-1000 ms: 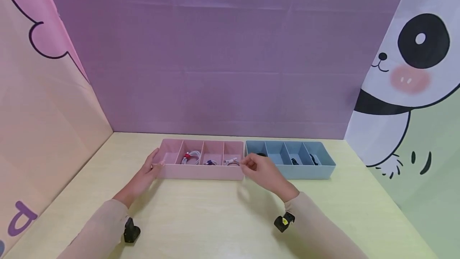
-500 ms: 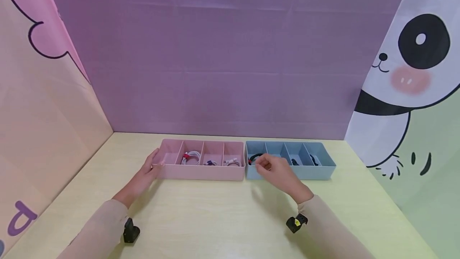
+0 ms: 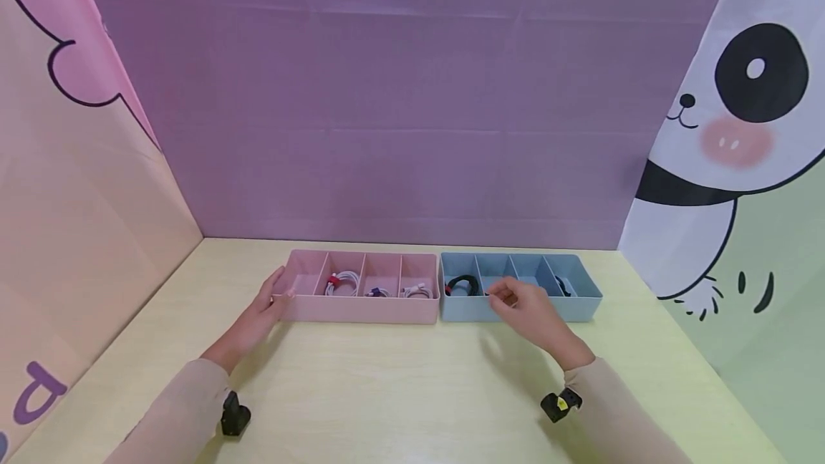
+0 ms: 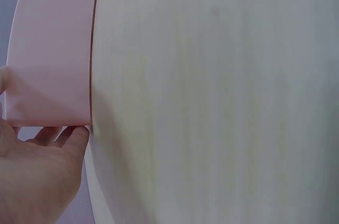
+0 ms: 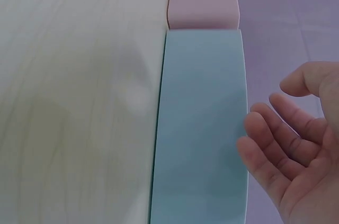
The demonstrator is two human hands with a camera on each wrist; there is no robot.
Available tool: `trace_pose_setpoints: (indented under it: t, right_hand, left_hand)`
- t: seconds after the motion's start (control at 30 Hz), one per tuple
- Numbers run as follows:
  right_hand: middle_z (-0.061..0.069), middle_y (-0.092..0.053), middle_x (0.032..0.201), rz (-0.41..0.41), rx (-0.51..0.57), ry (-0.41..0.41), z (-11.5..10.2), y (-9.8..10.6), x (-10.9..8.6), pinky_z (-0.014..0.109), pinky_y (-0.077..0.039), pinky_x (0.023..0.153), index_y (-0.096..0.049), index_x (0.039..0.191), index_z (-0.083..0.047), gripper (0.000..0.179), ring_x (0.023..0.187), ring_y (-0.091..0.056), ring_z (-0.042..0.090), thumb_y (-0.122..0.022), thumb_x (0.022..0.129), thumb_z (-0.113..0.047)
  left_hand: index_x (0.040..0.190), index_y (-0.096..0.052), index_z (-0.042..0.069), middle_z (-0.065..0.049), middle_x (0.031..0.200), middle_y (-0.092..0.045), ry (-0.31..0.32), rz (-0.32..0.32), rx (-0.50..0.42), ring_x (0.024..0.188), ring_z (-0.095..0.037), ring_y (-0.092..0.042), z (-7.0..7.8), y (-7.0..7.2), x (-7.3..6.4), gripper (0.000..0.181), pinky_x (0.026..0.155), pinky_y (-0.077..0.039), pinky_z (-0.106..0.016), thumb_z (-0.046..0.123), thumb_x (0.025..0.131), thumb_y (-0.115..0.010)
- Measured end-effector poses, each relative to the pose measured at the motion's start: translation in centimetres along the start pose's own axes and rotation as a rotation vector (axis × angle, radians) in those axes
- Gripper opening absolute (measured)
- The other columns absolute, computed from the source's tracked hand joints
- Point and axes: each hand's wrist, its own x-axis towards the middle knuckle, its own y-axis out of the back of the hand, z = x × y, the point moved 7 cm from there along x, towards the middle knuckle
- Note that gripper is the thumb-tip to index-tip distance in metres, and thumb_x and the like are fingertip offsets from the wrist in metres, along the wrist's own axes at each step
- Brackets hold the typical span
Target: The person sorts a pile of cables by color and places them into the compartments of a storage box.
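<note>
A pink divided storage box (image 3: 361,310) stands on the table. My left hand (image 3: 263,303) holds its left front corner, thumb at the front rim and fingers against the end wall; the left wrist view shows this hand (image 4: 42,166) close up. Coiled white cables (image 3: 344,282) lie in several of the pink compartments, one with a red tie. To its right stands a blue divided storage box (image 3: 467,311). A coiled black cable (image 3: 465,283) lies in its leftmost compartment. My right hand (image 3: 525,310) hovers at the blue box's front rim, fingers loosely bent, nothing held, partly hiding middle compartments.
A small black cable (image 3: 563,286) is in the blue box's rightmost compartment. Behind the boxes rises a purple backdrop (image 3: 412,106). Printed panels flank the pale wooden table (image 3: 387,392); the right one shows a panda (image 3: 728,120).
My right hand has moved right, from the pink box's right end along the front of the blue box, uncovering the coiled black cable. The left hand has stayed in place.
</note>
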Motion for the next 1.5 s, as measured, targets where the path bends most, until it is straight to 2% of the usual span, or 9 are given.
trace_pose_setpoints:
  t: [0.27, 0.5, 0.63, 0.83, 1.13, 1.33, 1.5]
  right_hand:
    - [-0.005, -0.067, 0.090, 0.031, -0.047, -0.018, 1.3, 1.8, -0.8, 0.033, -0.053, 0.071, -0.070, 0.110, -0.006, 0.016, 0.081, -0.062, 0.014, -0.065, 0.098, -0.015]
    - [-0.003, -0.067, 0.091, 0.057, -0.057, -0.038, 2.5, 3.3, -1.6, 0.029, -0.053, 0.067, -0.070, 0.108, -0.005, 0.015, 0.080, -0.062, 0.015, -0.064, 0.098, -0.014]
    - [-0.001, -0.067, 0.092, 0.066, -0.084, -0.065, 3.3, 4.4, -2.1, 0.030, -0.053, 0.067, -0.069, 0.110, -0.004, 0.017, 0.081, -0.062, 0.016, -0.063, 0.099, -0.015]
    - [-0.001, -0.067, 0.090, 0.097, -0.162, -0.050, 3.9, 5.9, -2.6, 0.034, -0.052, 0.071, -0.069, 0.111, -0.003, 0.018, 0.082, -0.063, 0.018, -0.062, 0.099, -0.015]
    - [-0.001, -0.068, 0.090, 0.104, -0.187, -0.053, 4.8, 6.7, -3.2, 0.036, -0.052, 0.071, -0.069, 0.110, -0.003, 0.017, 0.081, -0.062, 0.018, -0.062, 0.098, -0.014]
    - [0.002, -0.069, 0.092, 0.115, -0.220, -0.048, 5.0, 7.2, -3.5, 0.039, -0.053, 0.072, -0.069, 0.110, -0.002, 0.018, 0.082, -0.064, 0.021, -0.061, 0.097, -0.012]
    - [0.009, -0.070, 0.099, 0.138, -0.266, -0.033, 5.5, 7.7, -3.6, 0.043, -0.054, 0.074, -0.069, 0.111, 0.000, 0.019, 0.085, -0.066, 0.025, -0.060, 0.097, -0.010]
  left_hand:
    - [0.161, 0.010, 0.015, -0.033, 0.161, -0.001, -0.003, 0.005, 0.020, 0.145, -0.056, -0.004, 0.1, 0.2, 0.1, 0.076, 0.109, -0.008, -0.076, 0.047, 0.108, -0.034]
    - [0.161, 0.008, 0.012, -0.036, 0.159, -0.004, -0.018, 0.003, 0.028, 0.144, -0.057, -0.008, 0.2, 0.1, 0.2, 0.077, 0.109, -0.011, -0.076, 0.046, 0.108, -0.036]
    - [0.161, 0.007, 0.013, -0.033, 0.161, -0.003, -0.009, 0.009, 0.062, 0.144, -0.057, -0.008, 0.2, 0.3, 0.2, 0.077, 0.108, -0.010, -0.076, 0.048, 0.108, -0.036]
    - [0.161, 0.003, 0.011, -0.034, 0.160, -0.007, 0.007, 0.006, 0.128, 0.142, -0.059, -0.015, 0.3, 0.7, 0.4, 0.078, 0.107, -0.014, -0.077, 0.051, 0.107, -0.036]
    - [0.161, -0.001, 0.009, -0.035, 0.158, -0.015, 0.003, 0.002, 0.203, 0.139, -0.058, -0.026, 0.4, 1.0, 0.6, 0.078, 0.107, -0.022, -0.074, 0.052, 0.106, -0.037]
    - [0.161, -0.002, 0.009, -0.035, 0.158, -0.016, 0.003, 0.002, 0.229, 0.138, -0.058, -0.028, 0.4, 1.0, 0.5, 0.079, 0.106, -0.023, -0.074, 0.053, 0.106, -0.037]
    - [0.160, -0.006, 0.004, -0.036, 0.157, -0.019, -0.036, 0.030, 0.236, 0.138, -0.057, -0.028, 0.6, 1.2, 0.3, 0.078, 0.107, -0.023, -0.073, 0.051, 0.106, -0.039]
